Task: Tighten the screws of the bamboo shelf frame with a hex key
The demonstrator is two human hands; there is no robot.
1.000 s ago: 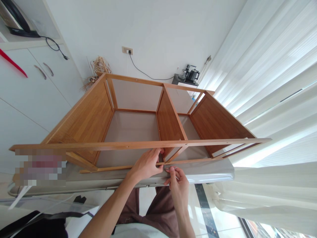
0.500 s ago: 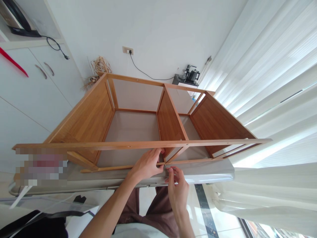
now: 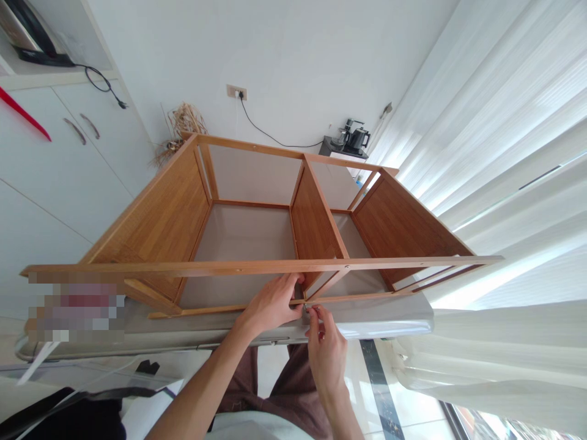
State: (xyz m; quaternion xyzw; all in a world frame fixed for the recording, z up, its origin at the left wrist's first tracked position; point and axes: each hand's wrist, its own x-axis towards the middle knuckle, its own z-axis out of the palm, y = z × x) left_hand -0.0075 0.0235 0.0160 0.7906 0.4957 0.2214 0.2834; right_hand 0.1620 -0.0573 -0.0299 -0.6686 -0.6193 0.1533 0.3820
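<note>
A wooden shelf unit (image 3: 174, 269) lies on its side, its several board panels standing up from the table. My left hand (image 3: 270, 302) is wrapped round the unit's lower front rail (image 3: 261, 307), close to where the middle board (image 3: 316, 229) meets it. Right beside it, my right hand (image 3: 326, 342) is closed in a pinch at the outer side of that joint. Between its fingertips is a small thin metal piece (image 3: 306, 309), mostly hidden, so its exact kind does not show.
Under the unit is a grey table (image 3: 389, 315) with a rounded front edge. A blurred patch covers something at its left end. White curtains (image 3: 513, 201) hang on the right, white cabinets (image 3: 59, 153) stand on the left. Behind are dried stalks (image 3: 186, 119) and a kettle (image 3: 358, 139).
My right hand has shifted slightly left and up, bringing its fingertips closer to the joint. My left hand keeps its hold on the rail, and the shelf unit is practically unmoved.
</note>
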